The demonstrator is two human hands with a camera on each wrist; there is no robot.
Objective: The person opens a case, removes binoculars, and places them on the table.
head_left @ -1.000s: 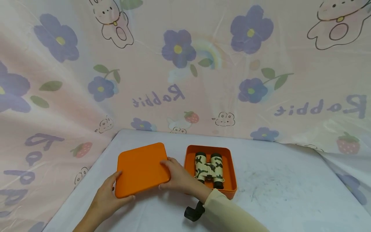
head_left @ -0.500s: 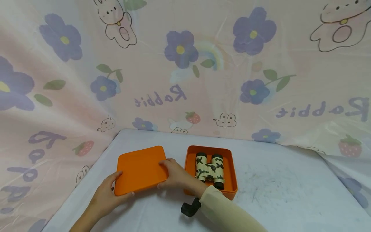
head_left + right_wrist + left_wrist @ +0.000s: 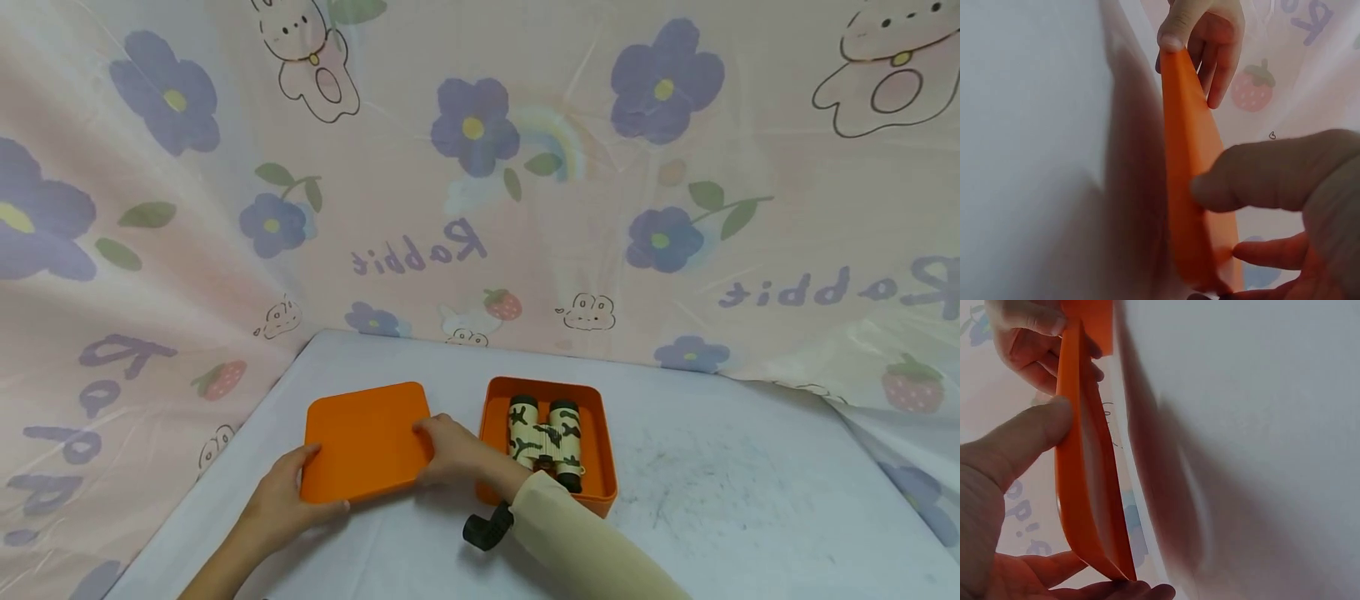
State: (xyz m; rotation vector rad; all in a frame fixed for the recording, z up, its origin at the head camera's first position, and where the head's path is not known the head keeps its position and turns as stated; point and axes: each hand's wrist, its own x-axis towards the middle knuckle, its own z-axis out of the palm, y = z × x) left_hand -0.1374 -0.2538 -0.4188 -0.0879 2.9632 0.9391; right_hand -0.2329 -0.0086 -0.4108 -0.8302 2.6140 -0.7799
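Left hand: the left hand [image 3: 281,504] grips the near-left edge of the orange lid [image 3: 366,442], thumb on top and fingers curled beneath.
Right hand: the right hand [image 3: 453,454] holds the lid's right edge, fingers closed around it.
Lid: flat and low over the white bench [image 3: 712,500], just left of the orange box [image 3: 600,467].
Box: open, with camouflage binoculars [image 3: 546,437] inside.
Backdrop: a floral rabbit-print sheet [image 3: 480,167].
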